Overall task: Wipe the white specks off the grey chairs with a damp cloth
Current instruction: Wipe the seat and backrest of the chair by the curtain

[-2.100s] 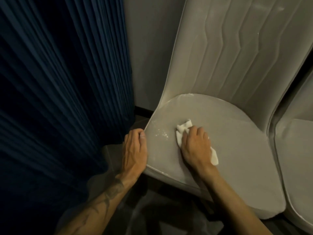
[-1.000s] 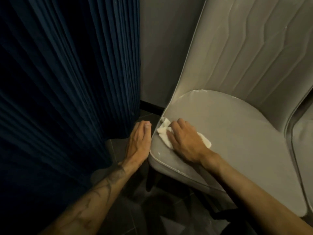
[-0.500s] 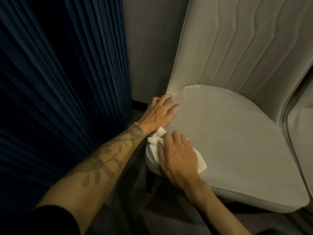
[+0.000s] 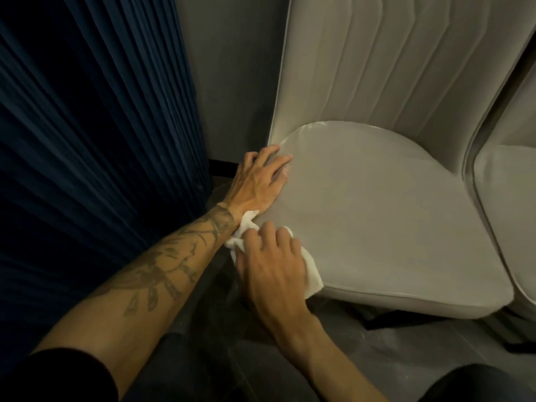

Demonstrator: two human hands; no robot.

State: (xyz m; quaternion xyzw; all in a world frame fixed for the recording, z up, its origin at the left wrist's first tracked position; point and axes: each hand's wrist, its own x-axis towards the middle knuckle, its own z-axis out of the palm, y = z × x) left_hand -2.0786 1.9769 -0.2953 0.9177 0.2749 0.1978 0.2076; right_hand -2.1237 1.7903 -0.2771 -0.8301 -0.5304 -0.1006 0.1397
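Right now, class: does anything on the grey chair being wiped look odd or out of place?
Yes: a whitish streak runs along the rear-left edge of the seat, below the backrest, paler than the even grey around it. The right hand holds the cloth at the front-left corner, away from it.

The grey chair (image 4: 377, 213) wears smooth, faintly sheeny upholstery with piped edges; the cloth (image 4: 311, 274) is soft, white, crumpled; the curtain (image 4: 101, 140) is pleated, matt navy fabric.

Navy pleated curtain (image 4: 95, 134), grey wall (image 4: 235, 71)
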